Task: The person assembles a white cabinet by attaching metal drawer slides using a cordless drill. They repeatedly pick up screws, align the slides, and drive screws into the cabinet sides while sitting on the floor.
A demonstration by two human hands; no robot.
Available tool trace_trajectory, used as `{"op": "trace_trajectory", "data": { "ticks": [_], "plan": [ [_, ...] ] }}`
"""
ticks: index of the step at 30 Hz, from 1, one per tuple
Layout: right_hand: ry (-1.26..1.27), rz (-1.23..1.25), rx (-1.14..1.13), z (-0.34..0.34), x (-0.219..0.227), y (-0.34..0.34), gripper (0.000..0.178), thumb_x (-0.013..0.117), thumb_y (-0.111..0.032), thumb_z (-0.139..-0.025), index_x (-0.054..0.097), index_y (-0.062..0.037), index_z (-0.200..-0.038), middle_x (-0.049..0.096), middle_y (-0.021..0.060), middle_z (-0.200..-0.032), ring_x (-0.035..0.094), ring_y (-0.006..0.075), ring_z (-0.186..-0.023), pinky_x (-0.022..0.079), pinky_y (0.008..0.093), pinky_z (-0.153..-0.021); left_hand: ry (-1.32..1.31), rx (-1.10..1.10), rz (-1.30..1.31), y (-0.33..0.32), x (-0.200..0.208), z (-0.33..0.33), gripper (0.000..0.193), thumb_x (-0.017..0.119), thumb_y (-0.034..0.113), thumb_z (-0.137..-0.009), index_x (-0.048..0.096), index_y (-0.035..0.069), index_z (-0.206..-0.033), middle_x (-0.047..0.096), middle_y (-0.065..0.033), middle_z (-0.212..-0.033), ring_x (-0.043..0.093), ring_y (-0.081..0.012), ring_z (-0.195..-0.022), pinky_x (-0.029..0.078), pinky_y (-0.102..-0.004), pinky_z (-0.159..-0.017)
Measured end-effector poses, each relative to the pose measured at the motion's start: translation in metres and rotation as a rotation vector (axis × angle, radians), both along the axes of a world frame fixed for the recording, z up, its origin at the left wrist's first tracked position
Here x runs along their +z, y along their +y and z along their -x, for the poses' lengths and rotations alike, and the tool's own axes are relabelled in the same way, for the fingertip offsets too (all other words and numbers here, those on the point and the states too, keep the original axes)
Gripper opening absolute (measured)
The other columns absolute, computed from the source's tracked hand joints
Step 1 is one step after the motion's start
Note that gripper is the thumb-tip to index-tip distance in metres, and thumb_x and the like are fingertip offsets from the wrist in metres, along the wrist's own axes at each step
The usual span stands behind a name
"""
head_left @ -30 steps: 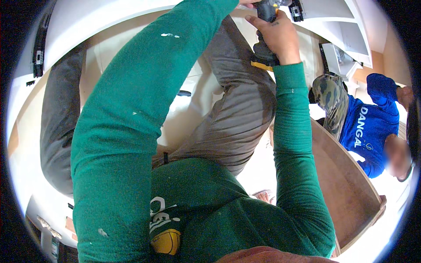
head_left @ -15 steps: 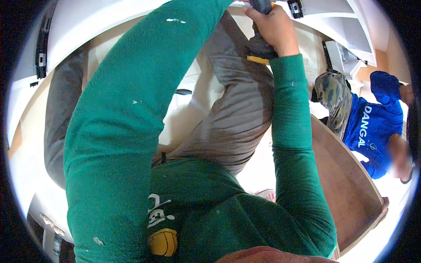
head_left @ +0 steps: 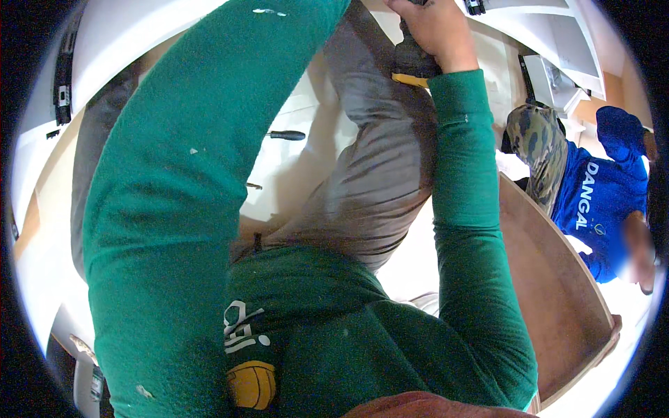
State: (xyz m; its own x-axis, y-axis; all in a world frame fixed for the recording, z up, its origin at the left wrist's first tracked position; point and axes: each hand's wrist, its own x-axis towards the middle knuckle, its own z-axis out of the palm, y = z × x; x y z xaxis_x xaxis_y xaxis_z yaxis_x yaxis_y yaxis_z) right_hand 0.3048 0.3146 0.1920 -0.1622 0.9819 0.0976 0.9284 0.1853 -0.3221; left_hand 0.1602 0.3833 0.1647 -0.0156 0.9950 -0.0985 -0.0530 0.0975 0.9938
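Note:
At the top of the view my right hand (head_left: 444, 31) is wrapped round the grip of a black and yellow cordless drill (head_left: 412, 58). Its battery base hangs beside my raised grey-trousered leg, while the front of the drill is out of view. My left arm (head_left: 174, 181), in a green sleeve, stretches up past the top edge, so that hand cannot be seen. Between my legs a dark-handled screwdriver (head_left: 288, 135) lies on the pale floor. A small thin metal piece (head_left: 255, 186) lies nearer me, partly hidden by my left sleeve.
White cabinet panels (head_left: 132, 42) curve across the top, with a black drawer slide (head_left: 63, 90) at the left. A brown wooden panel (head_left: 550, 292) stands close by my right elbow. Beyond it another person in a blue top (head_left: 592, 188) and camouflage trousers sits at the right.
My right hand and the drill have shifted slightly upward. My left arm has moved left and up, uncovering more of the screwdriver and the small metal piece.

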Motion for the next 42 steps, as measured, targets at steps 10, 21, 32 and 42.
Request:
{"op": "trace_trajectory", "data": {
  "ticks": [10, 21, 32, 42],
  "plan": [
    [-0.011, -0.01, -0.006, -0.002, -0.001, 0.003, 0.058, 0.081, -0.039, -0.083, 0.066, 0.0129, -0.104, 0.069, 0.0359, -0.1, 0.069, 0.0489, -0.099, 0.055, 0.0492, -0.085, 0.006, 0.01, -0.016, -0.001, 0.0, -0.001, 0.05, 0.08, 0.037, -0.087, 0.075, -0.012, -0.099, 0.073, -0.0185, -0.083, 0.067, -0.0239, -0.062, 0.054, -0.0362, -0.053],
    [0.011, -0.028, 0.034, -0.001, 0.003, -0.006, 0.058, 0.08, -0.04, -0.083, 0.065, 0.0123, -0.103, 0.069, 0.0363, -0.099, 0.069, 0.0492, -0.099, 0.055, 0.0498, -0.084, 0.107, 0.014, -0.057, 0.004, -0.003, -0.001, 0.051, 0.078, 0.041, -0.087, 0.077, -0.009, -0.095, 0.074, -0.0208, -0.082, 0.07, -0.0257, -0.063, 0.057, -0.0375, -0.057],
    [0.018, -0.048, -0.022, -0.005, -0.008, 0.0, 0.063, 0.083, -0.041, -0.081, 0.062, 0.0111, -0.11, 0.07, 0.0352, -0.102, 0.069, 0.0491, -0.1, 0.055, 0.0502, -0.085, 0.05, -0.058, -0.065, 0.001, -0.005, 0.001, 0.051, 0.077, 0.042, -0.088, 0.077, -0.007, -0.098, 0.074, -0.0159, -0.082, 0.067, -0.0216, -0.062, 0.056, -0.034, -0.055],
    [0.002, -0.068, -0.016, -0.01, -0.013, 0.001, 0.074, 0.083, -0.052, -0.079, 0.062, 0.0106, -0.114, 0.072, 0.0301, -0.099, 0.071, 0.0432, -0.095, 0.056, 0.0472, -0.084, 0.002, -0.093, -0.043, 0.004, -0.011, -0.002, 0.054, 0.076, 0.045, -0.09, 0.076, -0.008, -0.099, 0.073, -0.0149, -0.083, 0.066, -0.0203, -0.063, 0.055, -0.0333, -0.054]
  ]
}}
